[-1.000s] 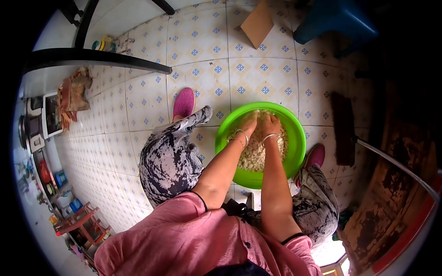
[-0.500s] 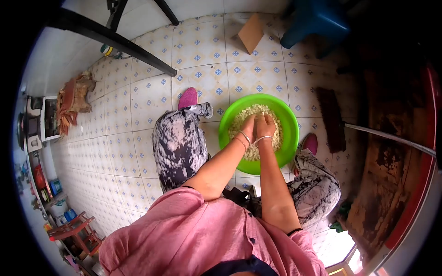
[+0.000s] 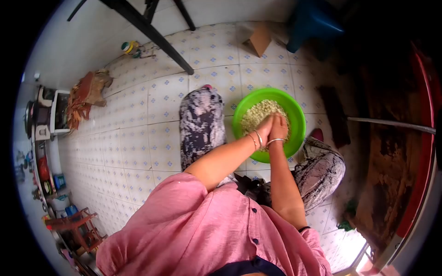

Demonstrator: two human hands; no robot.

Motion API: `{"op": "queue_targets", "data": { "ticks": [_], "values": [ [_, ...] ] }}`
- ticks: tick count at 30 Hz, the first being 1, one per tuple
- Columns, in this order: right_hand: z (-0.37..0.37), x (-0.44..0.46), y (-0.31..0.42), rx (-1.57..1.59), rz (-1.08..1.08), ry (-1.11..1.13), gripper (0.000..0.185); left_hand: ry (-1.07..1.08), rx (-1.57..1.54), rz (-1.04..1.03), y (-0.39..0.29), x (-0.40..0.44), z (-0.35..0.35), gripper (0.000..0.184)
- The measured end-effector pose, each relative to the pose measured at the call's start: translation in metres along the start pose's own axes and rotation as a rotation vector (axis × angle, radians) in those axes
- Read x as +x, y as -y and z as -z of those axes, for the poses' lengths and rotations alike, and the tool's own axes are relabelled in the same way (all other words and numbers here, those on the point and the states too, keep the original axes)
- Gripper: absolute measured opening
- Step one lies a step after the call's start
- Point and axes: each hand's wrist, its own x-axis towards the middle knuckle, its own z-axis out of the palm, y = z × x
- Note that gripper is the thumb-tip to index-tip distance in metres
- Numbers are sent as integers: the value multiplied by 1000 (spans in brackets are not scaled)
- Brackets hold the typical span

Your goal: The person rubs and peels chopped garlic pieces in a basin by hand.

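Note:
A bright green basin (image 3: 300,133) stands on the tiled floor between my legs. Pale, finely chopped pieces (image 3: 259,112) cover its bottom; I cannot tell of what food. Over the near right part of these pieces, my left hand (image 3: 265,125) and my right hand (image 3: 280,124) are pressed palm to palm, both closed against each other. Whatever lies between the palms is hidden. Bangles circle both wrists.
A long-handled broom (image 3: 335,112) lies right of the basin. A blue plastic stool (image 3: 313,25) and a folded cardboard piece (image 3: 261,40) are beyond it. Dark table legs (image 3: 161,41) stand at upper left. Firewood (image 3: 83,99) and a small red-brown chair (image 3: 76,223) are further left.
My hands have gone from loosely cupped to pressed flat together, moving slightly toward the basin's near right side. My left knee has swung inward, and the whole view has shifted.

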Motion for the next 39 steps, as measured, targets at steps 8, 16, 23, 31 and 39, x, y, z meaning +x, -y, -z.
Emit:
{"op": "queue_targets", "data": {
  "ticks": [8,16,23,31,39],
  "values": [
    [-3,-17,19,267,-278,119,21,-41,-47,-248,34,69,40,39],
    [-4,-16,18,248,-330,70,29,-93,86,-256,37,56,34,38],
    [-18,-26,39,122,-427,-40,29,-133,23,-197,29,24,20,44],
    [-13,-23,-22,21,5,149,28,114,-300,-127,50,114,78,33],
    [-6,6,-28,383,-449,20,33,-122,67,-80,29,27,25,48]
  ]
}}
